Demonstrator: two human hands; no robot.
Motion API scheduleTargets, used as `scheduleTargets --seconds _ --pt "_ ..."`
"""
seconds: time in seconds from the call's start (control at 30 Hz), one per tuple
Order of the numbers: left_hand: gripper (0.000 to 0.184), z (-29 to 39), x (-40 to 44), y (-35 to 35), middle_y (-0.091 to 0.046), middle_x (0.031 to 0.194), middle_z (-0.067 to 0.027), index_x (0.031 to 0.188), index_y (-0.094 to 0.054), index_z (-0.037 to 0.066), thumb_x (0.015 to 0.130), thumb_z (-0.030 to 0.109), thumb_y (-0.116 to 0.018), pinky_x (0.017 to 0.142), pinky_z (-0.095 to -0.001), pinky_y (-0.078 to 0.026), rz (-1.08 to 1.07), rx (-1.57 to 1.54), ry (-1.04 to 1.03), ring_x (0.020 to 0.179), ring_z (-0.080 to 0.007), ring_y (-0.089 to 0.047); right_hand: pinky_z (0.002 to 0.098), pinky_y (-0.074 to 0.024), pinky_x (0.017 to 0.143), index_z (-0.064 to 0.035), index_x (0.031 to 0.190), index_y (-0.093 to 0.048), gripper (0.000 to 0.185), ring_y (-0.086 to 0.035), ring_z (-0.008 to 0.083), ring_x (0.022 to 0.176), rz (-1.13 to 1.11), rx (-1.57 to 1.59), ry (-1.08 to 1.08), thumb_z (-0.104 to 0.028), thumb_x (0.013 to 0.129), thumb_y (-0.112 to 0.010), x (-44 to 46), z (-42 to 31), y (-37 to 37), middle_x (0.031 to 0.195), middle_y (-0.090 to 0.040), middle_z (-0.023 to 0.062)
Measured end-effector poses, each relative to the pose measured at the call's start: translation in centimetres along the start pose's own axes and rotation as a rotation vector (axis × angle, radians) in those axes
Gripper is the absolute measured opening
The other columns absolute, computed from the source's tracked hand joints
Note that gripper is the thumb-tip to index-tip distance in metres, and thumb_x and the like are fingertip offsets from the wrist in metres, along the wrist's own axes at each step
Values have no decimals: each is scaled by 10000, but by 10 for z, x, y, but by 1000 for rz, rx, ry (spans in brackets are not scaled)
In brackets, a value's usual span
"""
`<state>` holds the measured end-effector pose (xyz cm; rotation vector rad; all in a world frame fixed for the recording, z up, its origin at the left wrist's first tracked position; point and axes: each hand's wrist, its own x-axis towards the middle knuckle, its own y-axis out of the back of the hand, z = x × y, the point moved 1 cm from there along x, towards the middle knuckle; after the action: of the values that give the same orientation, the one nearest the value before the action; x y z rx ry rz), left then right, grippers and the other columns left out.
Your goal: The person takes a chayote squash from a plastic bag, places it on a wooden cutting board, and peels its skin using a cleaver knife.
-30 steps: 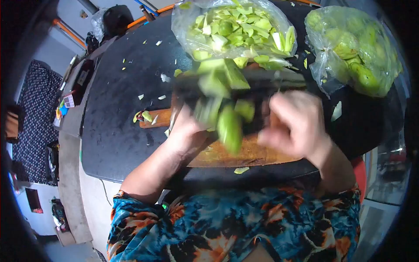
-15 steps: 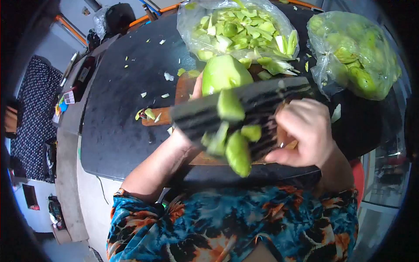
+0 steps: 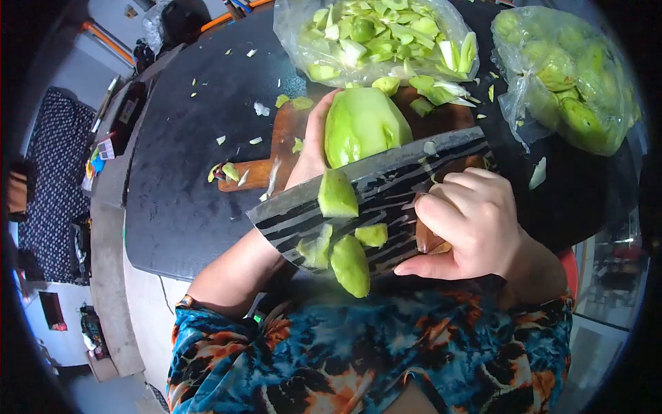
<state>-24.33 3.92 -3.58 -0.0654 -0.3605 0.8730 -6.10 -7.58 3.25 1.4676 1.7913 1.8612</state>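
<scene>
My left hand (image 3: 312, 148) is wrapped around the left side of a large, smooth, partly peeled green vegetable (image 3: 365, 127), whose exact kind I cannot tell. The fingers on its far side are hidden. My right hand (image 3: 476, 221) grips the wooden handle of a broad cleaver (image 3: 393, 200), holding its dark-streaked blade tilted in front of the vegetable and over my left forearm. Several cut green pieces (image 3: 350, 265) cling to the blade's face. Beneath the vegetable lies a wooden cutting board (image 3: 281, 134), its handle pointing left.
A clear plastic bag of green cuttings (image 3: 386, 41) lies spread at the back of the dark table (image 3: 186, 159). To the right sits another clear bag (image 3: 572, 83), full of whole green vegetables. Scraps are scattered over the tabletop, with some peel (image 3: 231, 171) on the board's handle.
The cleaver has shifted slightly down and left with the pieces on its blade, and its motion blur is gone. My left hand still holds the green vegetable.
</scene>
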Motion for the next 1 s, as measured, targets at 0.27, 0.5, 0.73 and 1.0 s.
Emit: scheduleTargets --seconds 0.27,0.5,0.73,1.0 --pt "1051 -7 2 -3 -449 1324 -149 1399 -201 48 599 112 -879 1034 -389 -379 71 174 -79 1220 -236 -473 317 -412 514 -140 661 -475 473 -530 188 542 -27 27 16 -571 772 -634 1 -6 0 608 -487 10" --pt "1007 34 -10 -22 -400 1325 -146 1410 -178 48 639 167 -815 1046 -369 -344 85 204 105 1246 -242 -411 406 -443 504 -77 697 -521 437 -580 313 557 236 -182 -426 -476 841 -626 3 60 -7 601 -556 115" --pt "1007 37 -11 -28 -402 1320 -133 1429 -148 53 663 99 -801 1046 -373 -346 119 24 172 1261 -244 -388 337 -374 502 -17 737 -505 413 -426 238 483 343 -93 -678 -383 915 -577 -9 108 5 563 -509 110" --pt "898 35 -10 -15 -443 1282 -111 1419 -196 125 713 91 -749 1002 -469 -411 106 -418 371 1187 -287 -479 300 -385 480 -27 730 -522 357 -499 181 491 296 193 -386 -325 829 -691 -3 55 3 570 -507 57"
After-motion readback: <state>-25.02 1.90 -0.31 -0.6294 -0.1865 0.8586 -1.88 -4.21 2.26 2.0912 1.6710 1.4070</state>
